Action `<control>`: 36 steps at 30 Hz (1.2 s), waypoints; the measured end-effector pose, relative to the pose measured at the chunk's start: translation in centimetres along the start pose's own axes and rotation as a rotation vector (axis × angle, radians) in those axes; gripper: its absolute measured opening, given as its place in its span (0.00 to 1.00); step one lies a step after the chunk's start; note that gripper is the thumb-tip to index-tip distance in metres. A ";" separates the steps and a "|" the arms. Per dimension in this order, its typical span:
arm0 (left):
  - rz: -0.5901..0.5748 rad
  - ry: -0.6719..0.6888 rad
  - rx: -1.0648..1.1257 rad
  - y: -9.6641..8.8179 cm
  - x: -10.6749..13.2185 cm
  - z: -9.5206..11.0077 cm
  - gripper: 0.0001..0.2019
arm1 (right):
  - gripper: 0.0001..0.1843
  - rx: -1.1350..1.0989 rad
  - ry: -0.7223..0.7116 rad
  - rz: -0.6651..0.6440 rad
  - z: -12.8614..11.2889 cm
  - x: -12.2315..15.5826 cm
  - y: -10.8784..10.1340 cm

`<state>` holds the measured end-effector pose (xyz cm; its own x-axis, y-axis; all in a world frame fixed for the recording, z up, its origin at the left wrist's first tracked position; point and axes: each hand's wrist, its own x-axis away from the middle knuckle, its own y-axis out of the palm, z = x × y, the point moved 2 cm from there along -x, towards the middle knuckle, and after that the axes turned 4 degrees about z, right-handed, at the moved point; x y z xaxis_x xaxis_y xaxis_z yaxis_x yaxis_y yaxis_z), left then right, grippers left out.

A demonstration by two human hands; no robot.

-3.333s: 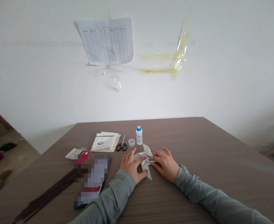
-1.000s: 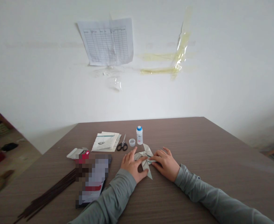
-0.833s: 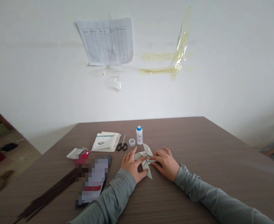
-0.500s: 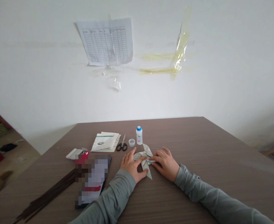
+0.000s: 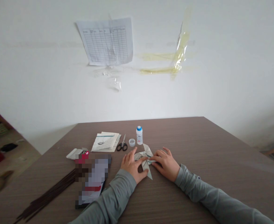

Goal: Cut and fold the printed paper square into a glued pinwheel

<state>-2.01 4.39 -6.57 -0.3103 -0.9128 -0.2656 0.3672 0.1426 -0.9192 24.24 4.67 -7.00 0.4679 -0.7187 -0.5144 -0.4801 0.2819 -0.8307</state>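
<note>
A pinwheel of folded printed paper (image 5: 147, 169) lies on the table between my hands, its pointed blades spread out. My left hand (image 5: 131, 165) holds it down from the left, index finger at the centre and thumb by the lower blade. Part of the left blade is hidden under those fingers. From the right, my right hand (image 5: 166, 164) pinches the right blade close to the centre between thumb and fingers. Just behind the pinwheel stands a white bottle with a blue cap (image 5: 139, 136). Beside the bottle is a small translucent cup (image 5: 132, 142).
Black-handled scissors (image 5: 122, 146) lie left of the cup, beside stacked paper sheets (image 5: 105, 142). A blurred-out phone-like slab (image 5: 93, 180), a bundle of thin dark sticks (image 5: 50, 194) and a small white packet (image 5: 75, 154) are on the left. The table (image 5: 197, 149) meets a wall behind.
</note>
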 end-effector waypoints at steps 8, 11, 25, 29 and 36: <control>-0.010 -0.013 0.002 0.0 -0.2 0.4 0.33 | 0.15 0.000 0.002 0.017 -0.1 0.0 -0.2; 0.001 -0.013 0.006 0.1 -0.2 0.3 0.32 | 0.16 0.004 0.004 0.012 -0.2 -0.1 -0.3; 0.115 -0.007 -0.022 0.1 0.3 0.9 0.36 | 0.14 -0.001 0.010 0.009 -0.1 0.0 -0.3; 0.151 -0.006 -0.027 0.5 0.6 0.9 0.36 | 0.14 -0.018 0.028 -0.023 -0.1 0.0 -0.2; 0.183 0.020 0.045 0.3 0.8 0.2 0.30 | 0.17 -0.011 0.044 -0.032 -0.3 -0.2 -0.5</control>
<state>-1.96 3.66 -7.02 -0.2522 -0.8653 -0.4332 0.4575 0.2879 -0.8413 24.19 4.44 -6.39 0.4501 -0.7544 -0.4778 -0.4742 0.2515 -0.8437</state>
